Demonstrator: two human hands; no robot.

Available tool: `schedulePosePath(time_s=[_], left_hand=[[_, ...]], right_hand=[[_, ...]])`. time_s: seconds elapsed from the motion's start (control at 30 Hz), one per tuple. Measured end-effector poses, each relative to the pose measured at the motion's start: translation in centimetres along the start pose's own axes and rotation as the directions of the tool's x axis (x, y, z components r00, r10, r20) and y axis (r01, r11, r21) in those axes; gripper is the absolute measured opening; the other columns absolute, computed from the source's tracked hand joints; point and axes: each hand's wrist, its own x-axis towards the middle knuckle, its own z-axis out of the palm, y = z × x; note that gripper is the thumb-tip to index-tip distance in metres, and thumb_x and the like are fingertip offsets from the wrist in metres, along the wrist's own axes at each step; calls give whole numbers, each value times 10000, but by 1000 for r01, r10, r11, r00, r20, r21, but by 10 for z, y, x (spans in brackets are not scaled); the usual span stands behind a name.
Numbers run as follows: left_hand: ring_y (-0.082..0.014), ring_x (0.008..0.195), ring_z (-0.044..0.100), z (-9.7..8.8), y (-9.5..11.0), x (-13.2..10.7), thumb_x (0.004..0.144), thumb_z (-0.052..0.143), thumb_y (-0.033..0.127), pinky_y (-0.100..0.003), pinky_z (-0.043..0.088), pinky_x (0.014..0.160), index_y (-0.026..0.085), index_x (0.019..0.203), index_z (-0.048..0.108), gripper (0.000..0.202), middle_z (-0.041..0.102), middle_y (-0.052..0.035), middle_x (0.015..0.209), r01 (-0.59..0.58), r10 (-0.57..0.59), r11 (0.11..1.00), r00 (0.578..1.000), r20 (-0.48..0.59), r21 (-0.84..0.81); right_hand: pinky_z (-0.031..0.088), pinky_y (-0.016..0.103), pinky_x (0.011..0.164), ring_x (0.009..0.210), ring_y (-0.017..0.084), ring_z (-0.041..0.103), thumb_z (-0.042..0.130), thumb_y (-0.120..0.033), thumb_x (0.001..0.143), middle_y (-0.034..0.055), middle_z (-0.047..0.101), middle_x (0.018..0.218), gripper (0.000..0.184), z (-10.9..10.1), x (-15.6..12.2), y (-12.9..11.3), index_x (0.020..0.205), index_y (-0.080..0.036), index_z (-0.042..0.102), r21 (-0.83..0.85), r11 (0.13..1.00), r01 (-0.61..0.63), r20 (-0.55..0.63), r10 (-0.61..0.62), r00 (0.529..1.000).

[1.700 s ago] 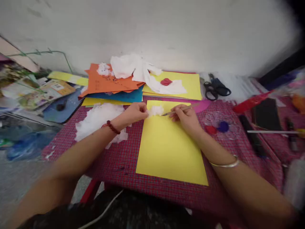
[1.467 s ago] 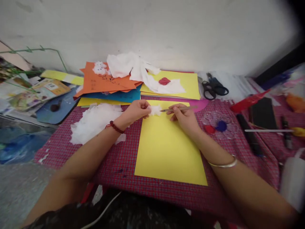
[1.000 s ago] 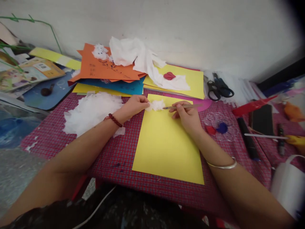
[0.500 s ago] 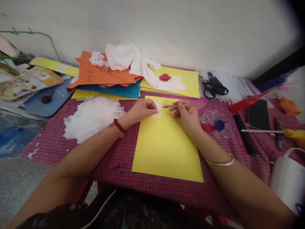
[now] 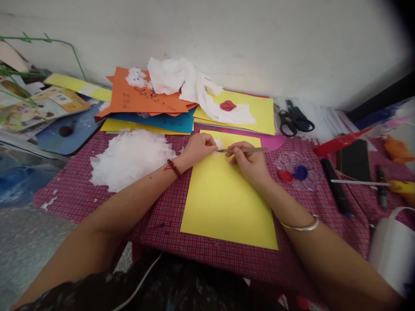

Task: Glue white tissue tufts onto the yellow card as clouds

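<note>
My right hand (image 5: 251, 163) grips a thin paintbrush (image 5: 256, 149) with a light handle and a dark pointed tip, held nearly level. The tip meets the fingertips of my left hand (image 5: 200, 149), which are pinched together; whatever they hold is hidden. Both hands are over the upper part of a yellow paper sheet (image 5: 227, 203). A small white tissue patch (image 5: 219, 141) shows on the sheet just beyond my left fingertips. To the left of my left hand lies a heap of white tissue pieces (image 5: 129, 160).
Behind lie orange cards (image 5: 142, 101), a blue card (image 5: 175, 123) and yellow paper (image 5: 264, 114) with crumpled white tissue (image 5: 180, 77). On the right are scissors (image 5: 295, 119), a clear paint palette (image 5: 301, 172), a red tube (image 5: 340, 141) and a black marker (image 5: 337, 185).
The paintbrush tip has come left and slightly down to my left fingertips. My left hand has shifted slightly right in view, covering more of the white patch.
</note>
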Motion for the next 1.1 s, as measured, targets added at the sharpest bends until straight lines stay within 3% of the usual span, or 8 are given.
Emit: schedulePosePath(time_s=[0.17, 0.27, 0.53, 0.67, 0.8, 0.93, 1.03, 1.1], left_hand=[[-160, 893, 610, -1, -3, -3, 884, 535, 249, -278, 467, 804, 157, 898, 666, 161, 711, -68, 980, -44, 43, 999, 982, -184, -3], [-184, 960, 625, -1, -8, -3, 935, 454, 264, -302, 465, 859, 159, 1000, 665, 244, 718, -77, 1051, -30, 31, 999, 991, -131, 15], [-194, 910, 639, -2, -10, -3, 950, 401, 279, -298, 452, 819, 156, 938, 673, 299, 730, -75, 982, -51, 58, 994, 996, -65, 100], [-197, 910, 635, -4, -8, -2, 945, 400, 265, -304, 447, 819, 164, 912, 667, 287, 728, -75, 976, -62, 68, 993, 996, -58, 106], [-194, 866, 629, -2, -8, -1, 946, 397, 255, -315, 451, 814, 163, 867, 654, 284, 719, -75, 917, -58, 63, 994, 997, -50, 91], [-185, 897, 625, -1, -4, -5, 925, 433, 224, -314, 471, 831, 152, 928, 646, 225, 715, -91, 982, -15, 16, 1000, 997, -77, 12], [-176, 909, 619, -22, 3, -9, 879, 497, 210, -298, 485, 800, 140, 1006, 647, 208, 702, -110, 1064, -3, 2, 1000, 998, -63, -16], [-166, 831, 609, -51, 7, -12, 835, 531, 204, -290, 477, 748, 145, 955, 673, 194, 709, -91, 989, -30, 29, 999, 1000, 10, 42]], right_hand=[[503, 243, 545, 577, 98, 596, 529, -404, 931, 8, 667, 809, 216, -3, -2, 8, 923, -220, 643, -123, 992, 21, 58, -14, 998], [513, 266, 581, 606, 108, 613, 516, -359, 938, 22, 688, 895, 210, -5, -3, 12, 976, -231, 677, -221, 973, 62, 102, -40, 994], [532, 286, 656, 767, 145, 658, 538, -306, 919, 39, 709, 1031, 209, -3, -5, 7, 1005, -263, 724, -325, 930, 169, 155, -124, 980], [520, 261, 570, 627, 115, 623, 543, -371, 916, 26, 706, 904, 203, -6, -4, 5, 947, -238, 694, -168, 984, 68, 31, -63, 997], [489, 241, 491, 479, 98, 575, 597, -449, 869, 5, 685, 699, 249, -12, 3, 6, 850, -202, 625, 155, 981, -113, -182, 141, 973], [476, 229, 473, 469, 104, 576, 676, -438, 806, 16, 689, 640, 249, -17, 8, 11, 805, -192, 638, 297, 921, -253, -188, 316, 930], [485, 239, 479, 485, 115, 584, 694, -430, 802, 27, 694, 641, 236, -18, 9, 15, 788, -197, 661, 274, 926, -259, -159, 309, 938], [486, 249, 477, 487, 123, 585, 691, -435, 805, 29, 693, 635, 229, -17, 9, 15, 780, -208, 669, 244, 935, -256, -145, 297, 944]])
